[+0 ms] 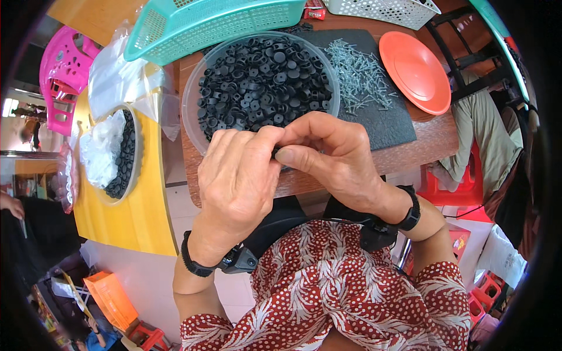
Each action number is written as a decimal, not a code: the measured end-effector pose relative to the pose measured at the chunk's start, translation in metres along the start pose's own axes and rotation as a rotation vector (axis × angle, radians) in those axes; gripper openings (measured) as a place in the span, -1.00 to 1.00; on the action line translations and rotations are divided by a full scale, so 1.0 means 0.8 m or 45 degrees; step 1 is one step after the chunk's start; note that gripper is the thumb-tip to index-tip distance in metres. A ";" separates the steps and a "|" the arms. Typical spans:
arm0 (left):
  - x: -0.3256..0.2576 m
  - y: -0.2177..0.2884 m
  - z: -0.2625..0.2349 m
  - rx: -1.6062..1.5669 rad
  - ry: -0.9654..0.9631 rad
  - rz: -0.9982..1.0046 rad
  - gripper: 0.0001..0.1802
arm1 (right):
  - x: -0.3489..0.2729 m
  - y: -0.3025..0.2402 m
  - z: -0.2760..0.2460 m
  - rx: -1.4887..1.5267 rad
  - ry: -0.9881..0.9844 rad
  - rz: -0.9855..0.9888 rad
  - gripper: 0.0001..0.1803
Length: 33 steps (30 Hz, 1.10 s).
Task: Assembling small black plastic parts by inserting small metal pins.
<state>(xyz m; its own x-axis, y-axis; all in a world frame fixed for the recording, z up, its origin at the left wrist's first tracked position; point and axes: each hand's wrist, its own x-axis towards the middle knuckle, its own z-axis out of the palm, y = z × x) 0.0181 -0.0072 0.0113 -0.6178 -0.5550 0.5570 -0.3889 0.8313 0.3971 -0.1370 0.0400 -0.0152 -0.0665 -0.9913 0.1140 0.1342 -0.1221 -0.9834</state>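
Both hands meet above the near edge of the wooden table. My left hand [237, 175] and my right hand [345, 161] are closed, fingertips together around a small black plastic part [275, 151], mostly hidden by the fingers. Just beyond them stands a round clear tub [191, 96] heaped with small black round plastic parts [263, 76]. To its right, a pile of thin silvery screws [358, 75] lies on a dark flat mat [391, 130]. An orange-red plastic dish or lid [415, 70] sits at the table's right edge.
A teal basket [216, 28] and a white perforated basket [386, 11] stand behind the tub. On the yellow table [134, 219] at left is another tub of black parts [123, 158] with plastic bags. A seated person's leg [483, 131] and a red stool [453, 181] are at right.
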 end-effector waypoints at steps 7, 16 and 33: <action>-0.008 -0.002 0.008 -0.613 0.149 -0.407 -0.66 | 0.003 -0.010 -0.008 0.084 0.065 0.059 -0.91; -0.017 0.006 0.024 -0.747 0.332 -0.473 -0.74 | -0.006 -0.016 0.001 0.401 0.140 0.216 -0.88; -0.024 0.008 0.038 -1.017 0.393 -0.508 -0.78 | -0.009 -0.024 0.000 0.438 0.064 0.386 -0.89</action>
<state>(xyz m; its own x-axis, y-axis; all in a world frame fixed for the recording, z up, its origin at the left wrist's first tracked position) 0.0069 0.0096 -0.0196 -0.2873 -0.8723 0.3956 0.1214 0.3765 0.9184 -0.1390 0.0496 0.0032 -0.0201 -0.9822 -0.1867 0.4746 0.1550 -0.8664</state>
